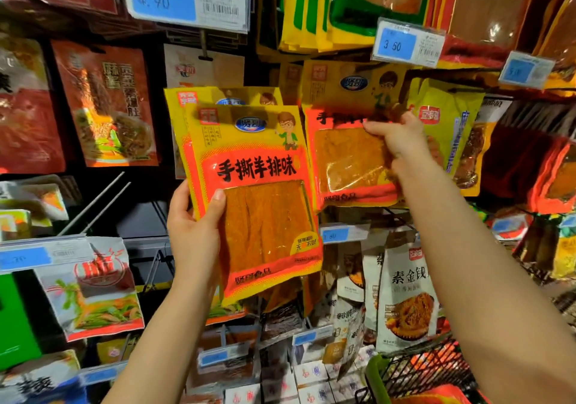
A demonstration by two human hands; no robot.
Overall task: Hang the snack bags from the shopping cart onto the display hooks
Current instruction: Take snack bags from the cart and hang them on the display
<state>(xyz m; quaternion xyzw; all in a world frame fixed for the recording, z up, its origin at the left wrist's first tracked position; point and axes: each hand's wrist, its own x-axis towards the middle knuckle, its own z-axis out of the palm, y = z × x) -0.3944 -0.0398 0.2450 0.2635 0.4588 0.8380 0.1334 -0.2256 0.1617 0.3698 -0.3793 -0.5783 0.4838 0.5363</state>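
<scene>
Two yellow-and-orange snack bags held up at the display.

Gripped the front bag (252, 198) (another tucked just behind it) in left hand (193, 226), thumb curled over its clear window; pinched the hanging bag (349, 154) with right hand (402, 142) below the 3.50 price tag (408, 43). Shopping cart (420, 369) at lower right.

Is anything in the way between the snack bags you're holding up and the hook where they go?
Yes. The right hand grips a matching bag hanging at the hook spot, just right of the snack bags that the left hand holds. That hanging bag covers the hook itself, so I cannot see it.
</scene>
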